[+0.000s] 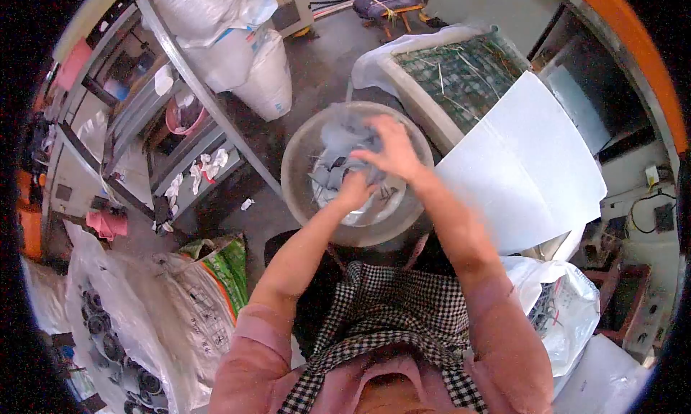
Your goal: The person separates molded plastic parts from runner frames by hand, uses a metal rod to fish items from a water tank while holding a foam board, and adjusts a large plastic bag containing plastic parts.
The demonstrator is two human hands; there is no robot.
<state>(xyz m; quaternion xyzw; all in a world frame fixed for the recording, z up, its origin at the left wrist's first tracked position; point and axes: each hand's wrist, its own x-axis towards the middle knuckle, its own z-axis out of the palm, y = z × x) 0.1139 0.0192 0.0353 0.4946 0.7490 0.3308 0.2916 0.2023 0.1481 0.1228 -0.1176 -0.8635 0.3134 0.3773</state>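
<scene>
In front of me is a large round basin point(297, 151) with grey plastic-looking pieces point(322, 175) and a crumpled translucent grey bag or sheet point(340, 129) in it. My left hand point(357, 191) reaches down among the grey pieces; its fingertips are mostly hidden. Over the right side of the basin, my right hand point(392, 149) has its thumb and fingers spread apart beside the grey material. It is slightly blurred, and whether it touches the pieces is unclear.
A tub with green contents point(461, 79) stands beyond the basin, and white sheets point(529, 169) lie at right. Full white sacks point(248, 68) and a metal frame point(209, 97) are at left. Clear bags point(137, 320) of dark round parts stand near my left side.
</scene>
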